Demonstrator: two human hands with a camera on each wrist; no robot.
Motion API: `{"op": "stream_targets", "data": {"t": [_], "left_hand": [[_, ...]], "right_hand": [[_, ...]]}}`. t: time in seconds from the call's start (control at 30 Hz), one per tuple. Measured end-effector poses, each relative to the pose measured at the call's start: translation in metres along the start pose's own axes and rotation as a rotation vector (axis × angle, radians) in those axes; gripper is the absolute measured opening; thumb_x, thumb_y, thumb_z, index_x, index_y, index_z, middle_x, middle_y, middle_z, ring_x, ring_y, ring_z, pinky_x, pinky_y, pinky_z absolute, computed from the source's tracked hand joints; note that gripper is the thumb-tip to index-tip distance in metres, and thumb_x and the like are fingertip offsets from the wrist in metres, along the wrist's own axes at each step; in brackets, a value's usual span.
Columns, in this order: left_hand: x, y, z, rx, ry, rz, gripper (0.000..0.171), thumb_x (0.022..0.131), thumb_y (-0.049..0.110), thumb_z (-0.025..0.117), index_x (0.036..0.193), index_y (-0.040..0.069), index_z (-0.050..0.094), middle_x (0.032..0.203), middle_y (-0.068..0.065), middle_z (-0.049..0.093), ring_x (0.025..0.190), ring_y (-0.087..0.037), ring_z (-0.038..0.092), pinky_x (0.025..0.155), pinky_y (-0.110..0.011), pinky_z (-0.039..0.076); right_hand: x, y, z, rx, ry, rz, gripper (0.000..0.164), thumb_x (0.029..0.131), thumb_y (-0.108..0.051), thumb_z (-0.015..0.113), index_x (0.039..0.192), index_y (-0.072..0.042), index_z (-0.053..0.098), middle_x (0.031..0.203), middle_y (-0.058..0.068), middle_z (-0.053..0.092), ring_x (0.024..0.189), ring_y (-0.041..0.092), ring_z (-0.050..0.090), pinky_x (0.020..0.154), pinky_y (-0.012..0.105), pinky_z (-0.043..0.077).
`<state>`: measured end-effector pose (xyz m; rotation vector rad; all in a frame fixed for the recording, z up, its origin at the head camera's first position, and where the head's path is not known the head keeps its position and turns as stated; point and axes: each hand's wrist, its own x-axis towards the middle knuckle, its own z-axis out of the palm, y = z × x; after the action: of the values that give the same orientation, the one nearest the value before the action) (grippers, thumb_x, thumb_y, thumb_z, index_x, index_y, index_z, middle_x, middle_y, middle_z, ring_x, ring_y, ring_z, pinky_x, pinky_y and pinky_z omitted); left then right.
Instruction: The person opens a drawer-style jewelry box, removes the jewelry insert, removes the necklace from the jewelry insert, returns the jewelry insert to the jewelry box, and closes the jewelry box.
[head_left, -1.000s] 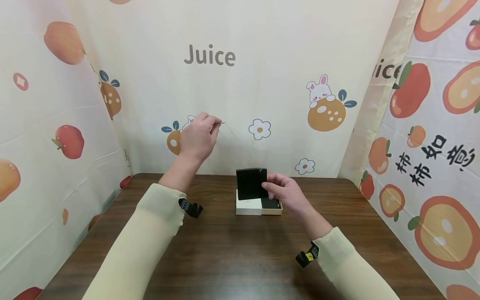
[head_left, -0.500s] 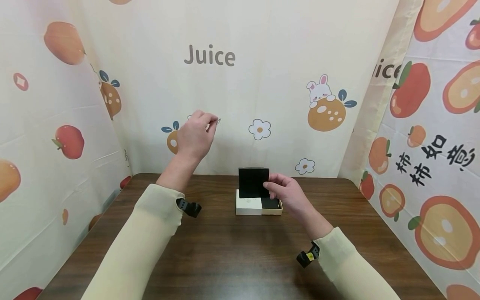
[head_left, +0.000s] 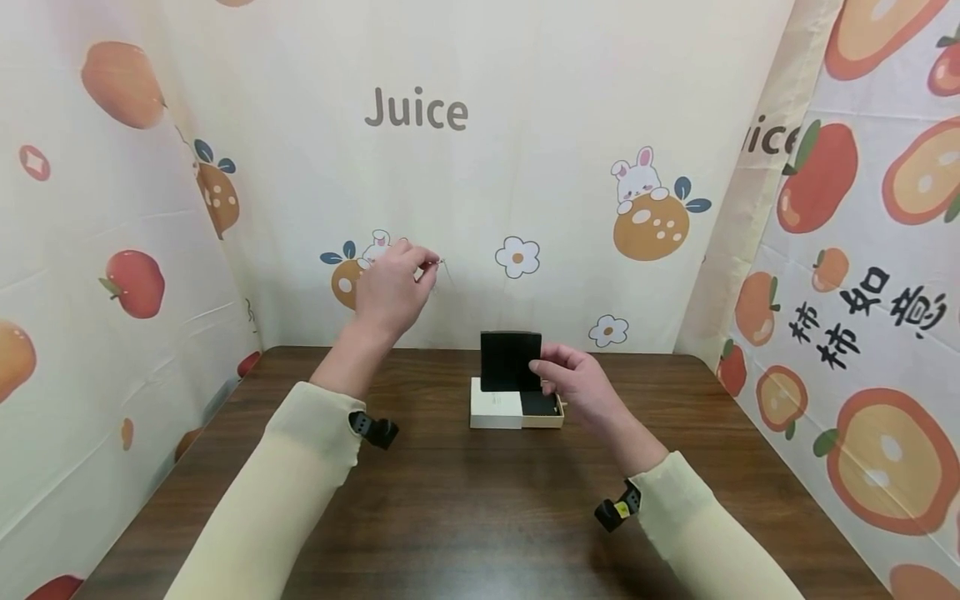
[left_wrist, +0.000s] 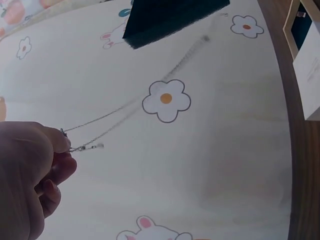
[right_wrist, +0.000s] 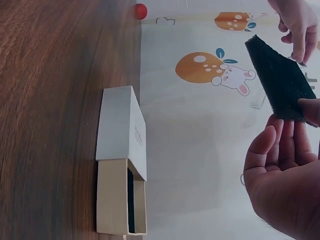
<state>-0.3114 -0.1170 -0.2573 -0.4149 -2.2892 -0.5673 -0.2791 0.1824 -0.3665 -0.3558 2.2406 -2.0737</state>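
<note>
My left hand [head_left: 396,287] pinches a thin silver necklace [left_wrist: 100,119] between thumb and fingertips, raised above the table's far side. Its fine chain loops away from the fingers, blurred at the far end, and a short clasp end sticks out beside it. Lower and to the right, my right hand [head_left: 573,375] holds a flat black foam pad [head_left: 510,361] by its right edge, thumb in front. The pad stands upright just above a small white box [head_left: 496,406], hiding part of it. The box's cream drawer [right_wrist: 112,200] is pulled partly out, with black lining inside.
The dark wooden table [head_left: 480,500] spreads out below both hands. Behind it hangs a pale printed curtain [head_left: 562,100], with further printed curtains at the left and right sides. A black camera is strapped on each wrist.
The chain, stretched toward the pad a second ago, now hangs short near my left hand. That hand rose slightly, then dropped. The black pad shifted a little right and up, and its top edge levelled.
</note>
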Motion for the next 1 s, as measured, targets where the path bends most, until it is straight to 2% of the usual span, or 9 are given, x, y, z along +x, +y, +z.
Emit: {"op": "stream_targets", "data": {"t": [0.07,0.2,0.3,0.43,0.6,0.83,1.0], "left_hand": [[-0.003,0.001,0.002,-0.008,-0.008,0.017,0.019,0.107,0.019,0.074,0.119,0.007,0.083,0.105,-0.011,0.076,0.096,-0.030,0.076,0.068,-0.041,0.064],[-0.006,0.001,0.006,-0.006,-0.010,0.033,0.018,0.107,0.019,0.074,0.117,0.007,0.083,0.105,-0.010,0.077,0.095,-0.029,0.077,0.069,-0.042,0.064],[-0.010,0.000,0.008,-0.005,-0.015,0.022,0.018,0.106,0.019,0.075,0.116,0.007,0.083,0.105,-0.010,0.077,0.087,-0.028,0.073,0.065,-0.042,0.062],[-0.017,-0.001,0.010,-0.012,-0.039,-0.002,0.018,0.106,0.019,0.076,0.117,0.008,0.083,0.106,-0.010,0.077,0.087,-0.027,0.073,0.065,-0.041,0.062],[-0.028,-0.002,0.014,-0.018,-0.069,-0.017,0.019,0.106,0.019,0.076,0.119,0.008,0.083,0.107,-0.011,0.077,0.086,-0.027,0.072,0.067,-0.041,0.064],[-0.040,-0.002,0.020,-0.031,-0.075,0.003,0.017,0.105,0.019,0.077,0.116,0.008,0.083,0.102,-0.011,0.076,0.084,-0.027,0.071,0.070,-0.040,0.064],[-0.048,-0.007,0.023,-0.055,-0.084,-0.012,0.015,0.104,0.017,0.077,0.114,0.008,0.084,0.099,-0.009,0.074,0.082,-0.026,0.069,0.068,-0.039,0.062]], "right_hand": [[0.000,0.000,0.000,0.000,0.002,0.000,0.013,0.106,-0.018,0.071,0.116,-0.010,0.071,0.102,-0.003,0.065,0.083,0.016,0.059,0.077,0.024,0.057],[-0.001,-0.002,0.000,0.001,0.009,-0.001,0.008,0.106,-0.017,0.071,0.112,-0.012,0.070,0.098,-0.004,0.064,0.080,0.016,0.059,0.077,0.025,0.057],[-0.001,-0.002,0.000,0.009,0.006,-0.011,0.004,0.106,-0.015,0.071,0.109,-0.012,0.070,0.094,-0.005,0.063,0.077,0.014,0.059,0.077,0.026,0.057],[-0.001,-0.002,0.000,0.029,0.005,-0.025,0.004,0.105,-0.011,0.070,0.106,-0.015,0.070,0.093,-0.006,0.062,0.075,0.012,0.058,0.075,0.025,0.056],[-0.001,0.000,0.000,0.031,0.005,-0.022,0.005,0.105,-0.011,0.071,0.106,-0.015,0.070,0.092,-0.007,0.062,0.074,0.011,0.058,0.073,0.024,0.055],[-0.002,0.001,-0.002,0.012,0.019,-0.003,0.005,0.106,-0.013,0.071,0.111,-0.013,0.070,0.095,-0.005,0.062,0.074,0.012,0.058,0.074,0.025,0.056],[-0.002,0.002,-0.003,0.005,0.012,0.002,0.006,0.107,-0.015,0.070,0.112,-0.013,0.070,0.096,-0.004,0.062,0.075,0.013,0.058,0.076,0.025,0.056]]}}
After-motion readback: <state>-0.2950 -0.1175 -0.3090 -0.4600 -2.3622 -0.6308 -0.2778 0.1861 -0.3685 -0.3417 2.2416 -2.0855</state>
